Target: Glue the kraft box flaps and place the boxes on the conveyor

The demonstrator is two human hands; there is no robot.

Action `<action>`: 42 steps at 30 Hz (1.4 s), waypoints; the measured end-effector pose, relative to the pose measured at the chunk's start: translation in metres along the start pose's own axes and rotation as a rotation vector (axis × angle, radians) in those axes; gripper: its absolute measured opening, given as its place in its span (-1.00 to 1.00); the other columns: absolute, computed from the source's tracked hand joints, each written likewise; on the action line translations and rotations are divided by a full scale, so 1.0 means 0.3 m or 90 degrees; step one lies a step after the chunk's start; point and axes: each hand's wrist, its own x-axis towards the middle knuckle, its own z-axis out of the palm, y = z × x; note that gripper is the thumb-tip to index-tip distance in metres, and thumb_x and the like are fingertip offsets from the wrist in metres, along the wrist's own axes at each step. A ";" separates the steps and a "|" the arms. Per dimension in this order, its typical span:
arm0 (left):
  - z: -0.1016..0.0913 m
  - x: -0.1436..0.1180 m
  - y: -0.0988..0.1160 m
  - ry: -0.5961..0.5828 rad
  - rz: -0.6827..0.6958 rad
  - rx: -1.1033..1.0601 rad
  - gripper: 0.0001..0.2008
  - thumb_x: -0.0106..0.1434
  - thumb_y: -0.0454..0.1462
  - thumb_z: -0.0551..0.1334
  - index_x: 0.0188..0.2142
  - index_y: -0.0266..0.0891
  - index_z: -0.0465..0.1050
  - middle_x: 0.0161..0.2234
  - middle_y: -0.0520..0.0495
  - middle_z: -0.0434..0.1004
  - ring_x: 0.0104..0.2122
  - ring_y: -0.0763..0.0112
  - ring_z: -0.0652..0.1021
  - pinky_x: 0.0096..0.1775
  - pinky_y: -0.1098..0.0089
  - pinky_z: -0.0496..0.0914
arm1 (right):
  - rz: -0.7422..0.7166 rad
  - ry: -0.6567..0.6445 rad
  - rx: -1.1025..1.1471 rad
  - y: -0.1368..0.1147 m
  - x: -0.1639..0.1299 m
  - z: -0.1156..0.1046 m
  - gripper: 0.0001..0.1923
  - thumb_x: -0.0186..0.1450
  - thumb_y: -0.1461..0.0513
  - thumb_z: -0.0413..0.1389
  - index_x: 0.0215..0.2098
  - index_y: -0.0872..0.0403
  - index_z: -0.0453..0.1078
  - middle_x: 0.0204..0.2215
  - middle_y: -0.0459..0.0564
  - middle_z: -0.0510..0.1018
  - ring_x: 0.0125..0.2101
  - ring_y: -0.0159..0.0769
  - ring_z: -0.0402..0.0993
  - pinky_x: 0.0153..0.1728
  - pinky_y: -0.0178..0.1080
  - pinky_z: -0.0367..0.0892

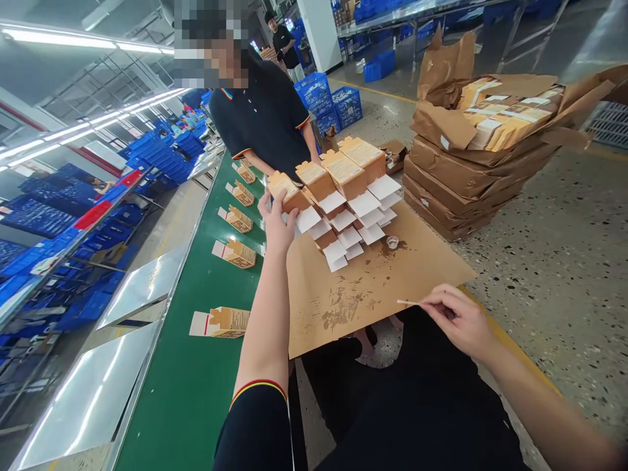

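Your left hand (275, 222) is stretched forward, at about 12 o'clock from you, and its fingers are closed around the near end of one small orange carton (284, 190). This carton is the leftmost of a row of cartons (343, 171) which stand with open white flaps (353, 222) hanging toward you. Your right hand (458, 320) is at about 3 o'clock, low over your lap, and pinches a thin white stick (407, 302) between thumb and fingertips; the stick points to the left.

Both hands work over a brown cardboard sheet (417, 261) with glue stains, and a small clear dish (392, 243) stands on it just beside the flaps. At 10 o'clock a green conveyor belt (196, 379) carries finished cartons (230, 322) lying one after another. At 12 o'clock another person in a dark shirt (265, 118) stands behind the row. At 2 o'clock a stack of brown paper packs (461, 176) lies on the floor.
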 end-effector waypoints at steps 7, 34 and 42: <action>-0.178 -0.473 0.054 0.228 -0.101 -0.295 -0.30 0.39 0.05 0.47 0.43 0.08 0.35 0.50 -0.23 0.29 0.47 -0.01 0.44 0.26 0.10 0.58 | 0.000 -0.055 -0.335 0.119 0.376 -0.051 -0.66 0.61 0.14 0.05 -0.18 0.05 0.62 -0.16 0.14 0.59 -0.33 -0.19 0.48 -0.28 -0.15 0.38; -0.007 -0.951 0.123 0.025 -0.541 -0.459 -0.13 -0.01 0.04 0.76 0.16 -0.10 0.45 0.20 -0.29 0.69 0.23 -0.03 0.71 0.33 -0.05 0.56 | -0.082 -0.222 -0.105 0.013 -0.010 0.512 -0.67 0.65 0.26 0.03 -0.13 0.02 0.64 -0.22 0.07 0.57 -0.27 -0.21 0.52 -0.17 -0.16 0.49; -0.013 -0.947 0.146 0.007 -0.520 -0.440 -0.10 0.00 0.05 0.76 0.18 -0.07 0.37 0.21 -0.29 0.66 0.23 -0.02 0.70 0.33 -0.04 0.55 | -0.094 -0.233 -0.190 0.057 0.004 0.547 -0.64 0.62 0.32 0.03 -0.27 0.05 0.58 -0.28 0.05 0.50 -0.34 -0.24 0.41 -0.25 -0.20 0.39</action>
